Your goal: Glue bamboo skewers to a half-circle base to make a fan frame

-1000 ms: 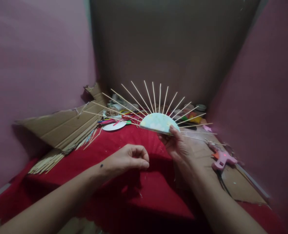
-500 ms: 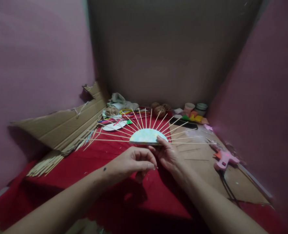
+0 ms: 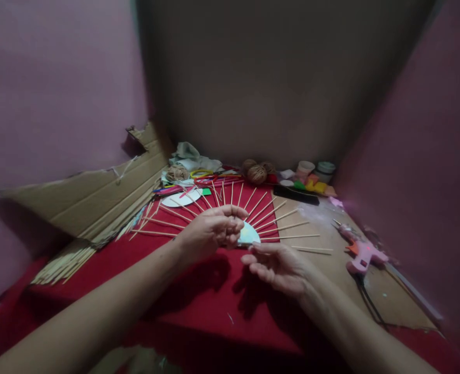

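A pale blue-green half disc [image 3: 250, 235] with thin wooden sticks fanning out from its curved edge lies on the red cloth [image 3: 214, 311]. My left hand [image 3: 220, 228] is over the left part of the disc and hides it. Its fingers are curled closed, and what they hold, if anything, I cannot make out. Just in front of the disc's straight edge, my right hand [image 3: 279, 267] is palm up with its fingers apart and nothing in them. Its thumb is close to the edge; whether they touch I cannot tell.
A pink glue gun [image 3: 364, 254] with a black cord rests on a cardboard sheet [image 3: 331, 280] at right. Bundled sticks [image 3: 64, 262] lie beside leaning cardboard [image 3: 85, 202] at left. Twine balls [image 3: 256, 174], scissors [image 3: 202, 176], a white oval [image 3: 181, 198] and small tubs [image 3: 325, 169] stand behind.
The half disc with its sticks has gone from my right hand down onto the cloth. My right hand has let go and opened. My left hand has moved up over the disc.
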Motion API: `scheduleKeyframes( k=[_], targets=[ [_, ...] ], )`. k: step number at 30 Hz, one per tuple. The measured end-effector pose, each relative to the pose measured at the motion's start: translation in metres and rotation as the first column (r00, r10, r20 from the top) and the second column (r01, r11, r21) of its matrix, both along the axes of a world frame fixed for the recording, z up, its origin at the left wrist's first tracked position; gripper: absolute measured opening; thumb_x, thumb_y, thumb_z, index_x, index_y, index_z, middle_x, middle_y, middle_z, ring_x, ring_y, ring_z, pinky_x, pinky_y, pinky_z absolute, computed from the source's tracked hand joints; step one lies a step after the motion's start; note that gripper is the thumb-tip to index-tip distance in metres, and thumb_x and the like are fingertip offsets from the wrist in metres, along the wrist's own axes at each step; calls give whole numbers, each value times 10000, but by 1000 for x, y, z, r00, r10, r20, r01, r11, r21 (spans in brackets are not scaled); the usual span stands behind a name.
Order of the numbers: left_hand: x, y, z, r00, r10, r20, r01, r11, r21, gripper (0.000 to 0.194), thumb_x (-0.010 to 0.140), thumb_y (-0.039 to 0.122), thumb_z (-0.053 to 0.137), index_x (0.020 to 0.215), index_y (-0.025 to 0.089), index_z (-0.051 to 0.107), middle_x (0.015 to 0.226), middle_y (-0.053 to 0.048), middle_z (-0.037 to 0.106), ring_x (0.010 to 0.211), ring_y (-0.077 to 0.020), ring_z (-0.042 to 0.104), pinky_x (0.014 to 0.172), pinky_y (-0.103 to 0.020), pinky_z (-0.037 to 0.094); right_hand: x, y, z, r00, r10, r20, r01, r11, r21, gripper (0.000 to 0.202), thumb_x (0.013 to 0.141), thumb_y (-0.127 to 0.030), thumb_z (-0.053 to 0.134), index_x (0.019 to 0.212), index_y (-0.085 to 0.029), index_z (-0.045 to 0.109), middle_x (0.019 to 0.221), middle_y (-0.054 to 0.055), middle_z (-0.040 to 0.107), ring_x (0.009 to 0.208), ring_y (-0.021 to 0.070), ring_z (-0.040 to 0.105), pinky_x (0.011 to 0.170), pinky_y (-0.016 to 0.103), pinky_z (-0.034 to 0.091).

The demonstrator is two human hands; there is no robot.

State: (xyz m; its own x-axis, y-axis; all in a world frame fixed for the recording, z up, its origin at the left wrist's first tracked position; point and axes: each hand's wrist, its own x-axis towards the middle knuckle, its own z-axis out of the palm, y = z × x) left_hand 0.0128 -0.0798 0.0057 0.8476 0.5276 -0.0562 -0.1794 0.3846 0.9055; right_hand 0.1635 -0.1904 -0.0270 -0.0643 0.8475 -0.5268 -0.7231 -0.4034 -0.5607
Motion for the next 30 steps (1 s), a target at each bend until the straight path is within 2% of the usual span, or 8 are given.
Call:
scheduleKeyframes(
  k=[4,9,11,14,17,20,25,30],
  targets=[
    [-1,6,0,995,61,-79,-41,972,231,206,720,222,683,899,152,607,620,38,542,476,-51,464,443,-176,331,6,-1,10,993,-109,49,102,986,129,93,823,-125,562,788,-87,640,651,85,694,492,113,626,457,181,502],
    [0,2,-9,984,141,-112,-53,820,570,226,758,272,683,943,147,644,758,-2,639,607,-85,558,566,-217,436,1,3,13,978,-190,85,173,968,181,77,763,-121,631,774,-72,689,656,30,658,479,62,543,444,168,435],
    [0,-1,-14,974,206,-98,-73,689,721,193,791,248,650,950,140,668,836,-39,674,734,-127,611,666,-256,472,-3,5,12,975,-206,83,188,965,183,86,742,-125,652,778,-66,704,662,28,656,492,61,533,447,170,417],
    [1,-1,-20,958,286,2,-120,395,911,138,835,189,601,927,134,688,832,-53,685,751,-135,620,694,-266,475,-6,9,10,974,-219,56,206,962,179,90,708,-118,677,771,-68,719,685,38,666,526,68,529,472,182,410],
    [1,2,-25,960,249,131,-165,120,979,147,884,161,534,917,124,673,789,-54,674,720,-123,617,679,-246,476,-7,13,11,972,-231,53,223,967,126,53,689,-93,677,718,-69,716,670,51,662,537,75,522,492,195,407],
    [-1,3,-28,955,255,154,-130,-106,986,179,918,184,480,928,125,649,771,-56,658,688,-124,607,632,-237,466,-9,16,12,970,-229,77,220,970,104,43,691,-88,673,698,-68,710,651,55,650,535,78,519,488,198,400],
    [-3,-2,-30,926,365,98,60,-397,916,250,937,222,414,846,150,635,703,-45,621,602,-130,534,526,-248,371,-16,18,9,955,-255,151,231,960,160,48,656,-105,694,661,-59,708,617,64,643,513,80,513,437,188,381],
    [-1,-10,-32,910,369,190,69,-585,808,275,924,192,402,710,152,570,591,-32,527,527,-144,438,480,-286,282,-21,16,7,942,-256,218,202,949,240,101,603,-137,728,664,-57,721,603,55,650,503,78,522,414,164,386]
  ],
)
